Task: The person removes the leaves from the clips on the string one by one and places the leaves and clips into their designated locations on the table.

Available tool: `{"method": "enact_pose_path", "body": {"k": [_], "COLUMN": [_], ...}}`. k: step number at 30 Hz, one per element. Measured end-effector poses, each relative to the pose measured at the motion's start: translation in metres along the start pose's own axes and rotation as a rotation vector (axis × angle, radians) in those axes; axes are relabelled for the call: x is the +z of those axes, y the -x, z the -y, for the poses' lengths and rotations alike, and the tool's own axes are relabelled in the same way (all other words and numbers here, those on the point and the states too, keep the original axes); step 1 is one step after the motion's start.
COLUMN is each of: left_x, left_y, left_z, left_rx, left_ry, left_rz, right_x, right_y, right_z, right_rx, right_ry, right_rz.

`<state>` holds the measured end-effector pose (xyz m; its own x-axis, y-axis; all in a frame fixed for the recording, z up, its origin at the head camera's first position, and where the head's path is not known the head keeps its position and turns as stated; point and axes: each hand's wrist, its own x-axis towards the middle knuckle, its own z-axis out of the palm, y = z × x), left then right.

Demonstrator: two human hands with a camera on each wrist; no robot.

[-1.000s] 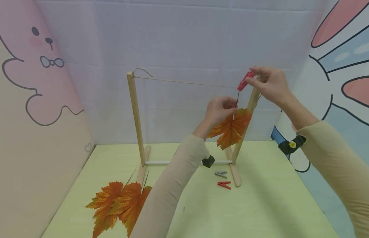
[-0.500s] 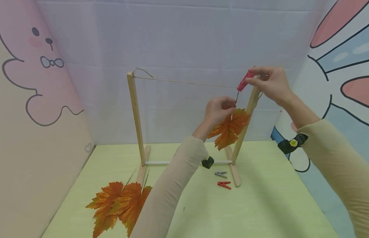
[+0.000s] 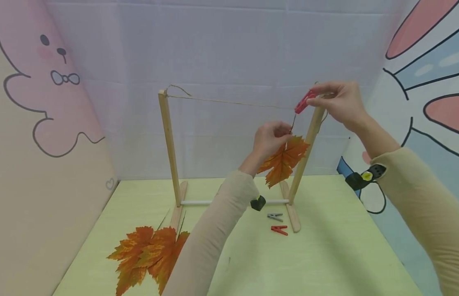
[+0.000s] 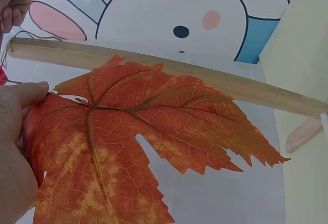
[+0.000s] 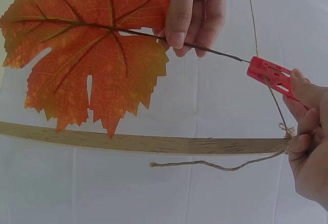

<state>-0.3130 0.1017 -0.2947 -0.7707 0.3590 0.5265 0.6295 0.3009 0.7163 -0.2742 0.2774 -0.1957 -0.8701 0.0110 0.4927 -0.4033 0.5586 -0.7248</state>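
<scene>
My left hand (image 3: 272, 139) pinches the dark stem (image 5: 215, 52) of an orange maple leaf (image 3: 285, 158) between thumb and fingers, close above the blade. The leaf hangs near the right post, its stem pointing up. My right hand (image 3: 340, 102) holds a red clothespin (image 5: 269, 75) by its handle end, thumb against fingers. In the right wrist view, the string (image 5: 253, 19) runs to the clothespin's nose and comes out on the other side toward the post. The stem's tip reaches that same nose. In the left wrist view the leaf hides much of the scene.
A wooden frame with a left post (image 3: 168, 148) and right post (image 3: 305, 152) stands on the pale yellow table (image 3: 325, 255). A grey clothespin (image 3: 275, 216) and another red clothespin (image 3: 279, 230) lie by its right foot. More maple leaves (image 3: 140, 255) lie front left, partly behind the left sleeve.
The leaf and my left hand have shifted slightly left and down. My right hand has drifted a little right on the clothespin, whose handles look closer together.
</scene>
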Motion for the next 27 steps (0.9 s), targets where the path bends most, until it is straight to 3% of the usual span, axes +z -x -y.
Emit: {"method": "enact_pose_path", "body": {"k": [20,27], "left_x": [-0.003,-0.007], "left_y": [0.008,0.014], "left_z": [0.012,0.021], "left_rx": [-0.026,-0.031], "left_ry": [-0.041,-0.062], "left_rz": [-0.002,0.000], "right_x": [-0.001,0.001], "right_y": [-0.002,0.000], "right_z": [0.002,0.007], "right_rx": [-0.053,-0.079], "right_ry": [-0.015,-0.097], "right_rz": [-0.128,-0.133]}}
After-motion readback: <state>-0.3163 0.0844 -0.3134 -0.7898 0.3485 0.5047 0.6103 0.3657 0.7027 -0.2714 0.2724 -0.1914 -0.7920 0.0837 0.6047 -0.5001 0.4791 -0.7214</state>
